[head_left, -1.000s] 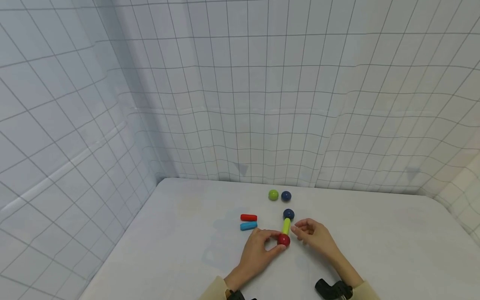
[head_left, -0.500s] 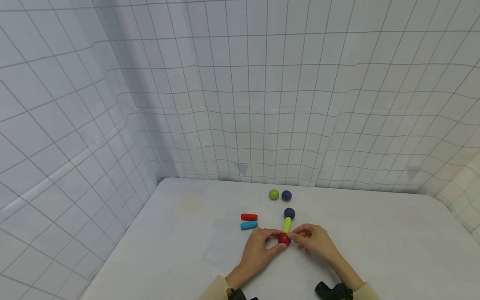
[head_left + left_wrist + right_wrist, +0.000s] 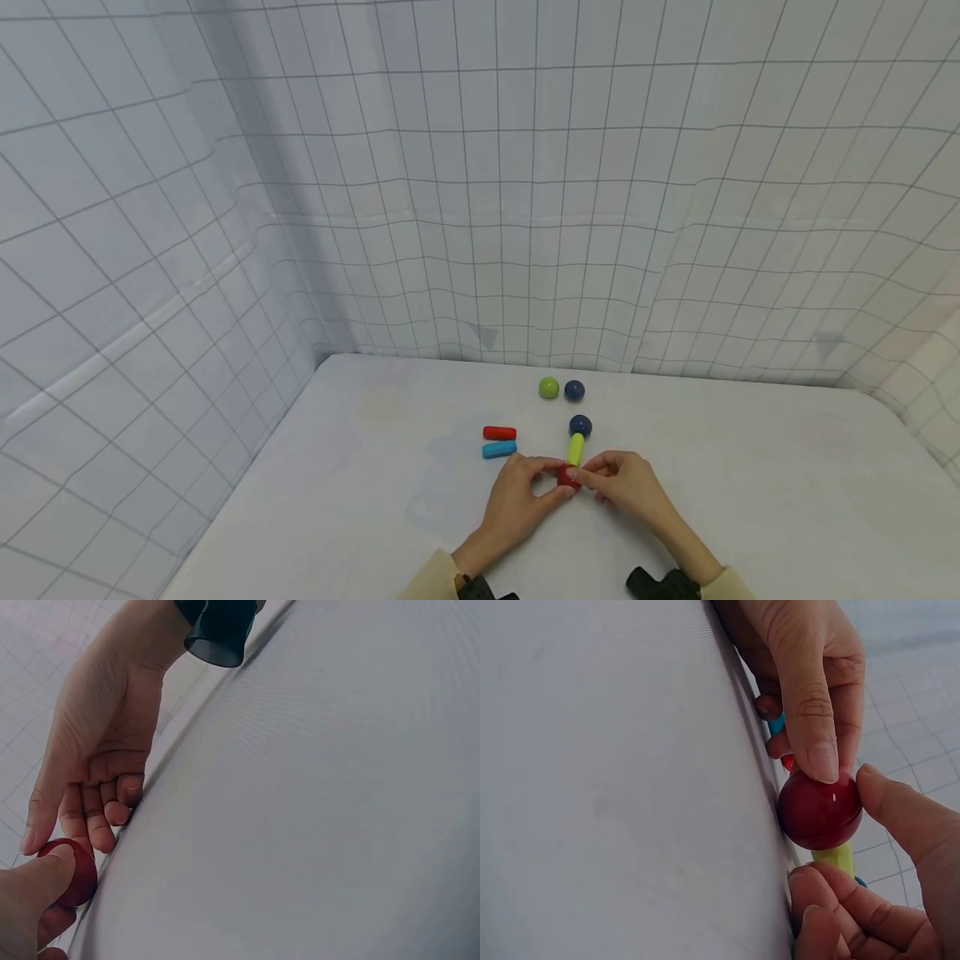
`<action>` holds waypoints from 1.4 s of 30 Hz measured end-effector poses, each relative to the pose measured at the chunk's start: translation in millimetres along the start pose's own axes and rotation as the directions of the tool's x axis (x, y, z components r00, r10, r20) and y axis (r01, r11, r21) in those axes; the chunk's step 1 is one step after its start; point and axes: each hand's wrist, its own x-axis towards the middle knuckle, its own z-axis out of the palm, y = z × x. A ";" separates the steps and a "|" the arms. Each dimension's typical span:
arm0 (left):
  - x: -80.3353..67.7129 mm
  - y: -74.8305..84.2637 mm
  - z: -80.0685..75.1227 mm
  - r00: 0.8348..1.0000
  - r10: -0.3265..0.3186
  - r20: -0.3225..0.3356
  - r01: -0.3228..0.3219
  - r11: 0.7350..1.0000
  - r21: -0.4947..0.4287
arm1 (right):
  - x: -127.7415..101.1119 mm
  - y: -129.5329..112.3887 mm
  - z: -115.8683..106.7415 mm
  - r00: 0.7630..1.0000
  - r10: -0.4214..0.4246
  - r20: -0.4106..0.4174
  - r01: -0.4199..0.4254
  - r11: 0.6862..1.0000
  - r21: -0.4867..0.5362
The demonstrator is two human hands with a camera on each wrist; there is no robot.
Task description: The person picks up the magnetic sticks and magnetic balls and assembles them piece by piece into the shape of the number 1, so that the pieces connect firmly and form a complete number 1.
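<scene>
You will find no readable text, label, brand, number or sign anywhere in these views. The red ball point(image 3: 820, 809), the yellow-green rod point(image 3: 575, 449) and the other coloured pieces are plain, and the gridded sheet behind the table point(image 3: 750, 467) carries only lines. The black wrist mounts at the bottom of your head view show no lettering that can be made out.

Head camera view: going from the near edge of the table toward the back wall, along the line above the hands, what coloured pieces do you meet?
Red ball pinched between the left hand and right hand → yellow-green stick → dark blue ball at the stick's far end → another dark blue ball, beside a green ball.
</scene>
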 end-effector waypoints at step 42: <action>0.7 6.3 2.8 0.999 0.002 -0.048 -0.001 1.000 0.018 | 1.2 -1.4 4.1 0.998 0.051 -0.041 -0.052 0.999 -0.013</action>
